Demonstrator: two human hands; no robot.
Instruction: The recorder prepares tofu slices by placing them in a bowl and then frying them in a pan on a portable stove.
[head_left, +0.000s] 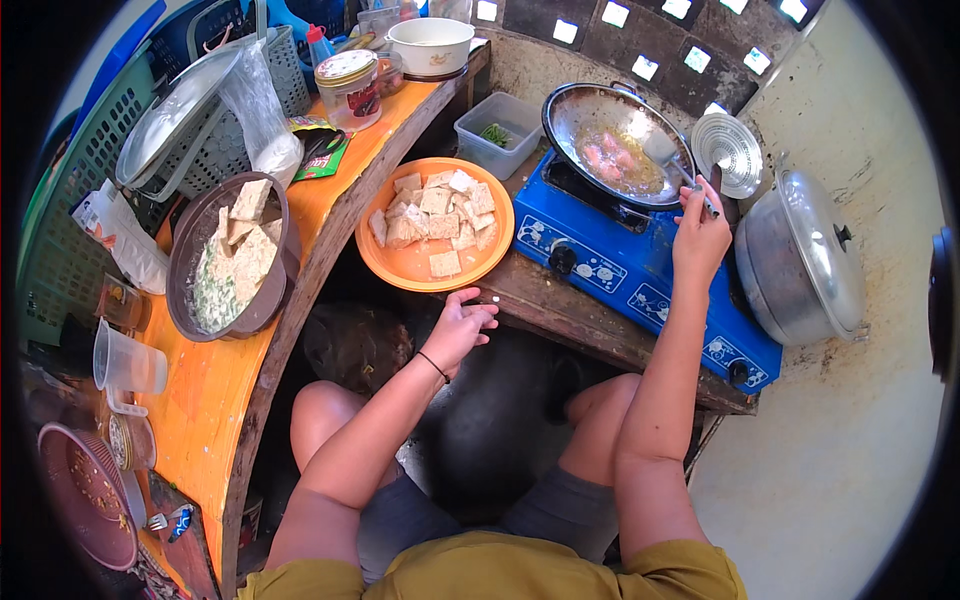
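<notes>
On the orange surface (190,400), near its right edge, a brown basin (288,262) holds a pale batter (213,288) flecked with green. Several slabs (250,200) sit in the basin, coated only in part as far as can be seen, so the coating there looks unfinished.

Next, at the left end of the dark wooden surface, an orange plate (388,268) bears many pale, cut pieces (435,201). The cutting of these seems done; they look uncooked and lie outside the wok. The left hand (462,322) is just in front of the plate, by the front edge, with its fingers loosely bent and nothing seen in its grasp; whether it touches the plate I cannot tell.

Further right, a blue stove (600,232) stands along the same surface. On its burner toward the back edge is a wok (583,110), where a few pinkish pieces (605,157) lie together in shallow oil (640,182). Their cooking appears underway, not finished, since they are in the oil; browning is hard to judge. The right hand (702,228) is closed around the handle of a metal utensil (659,150), whose head is in the wok, near the pieces.
</notes>
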